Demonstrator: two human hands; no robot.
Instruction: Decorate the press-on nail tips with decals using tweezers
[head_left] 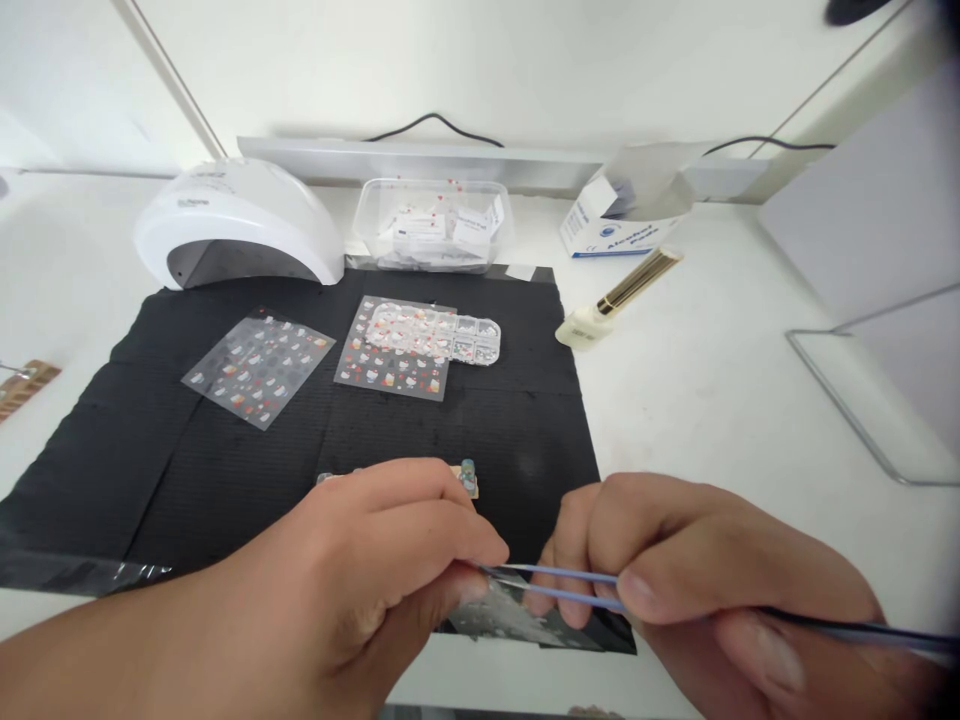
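Right hand pinching thin blue metal tweezers, tips pointing left; left hand gripping clear sticker sheet directly beneath.

Seen from the camera on my head, the view looks forward and down over the white tabletop. My left hand and right hand sit closest, at the bottom edge.

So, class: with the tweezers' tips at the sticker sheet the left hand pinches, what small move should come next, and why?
Probably close the tweezers on one sticker and peel it up. The right hand holds them with tips at the sticker sheet, which the left hand steadies over the black mat.
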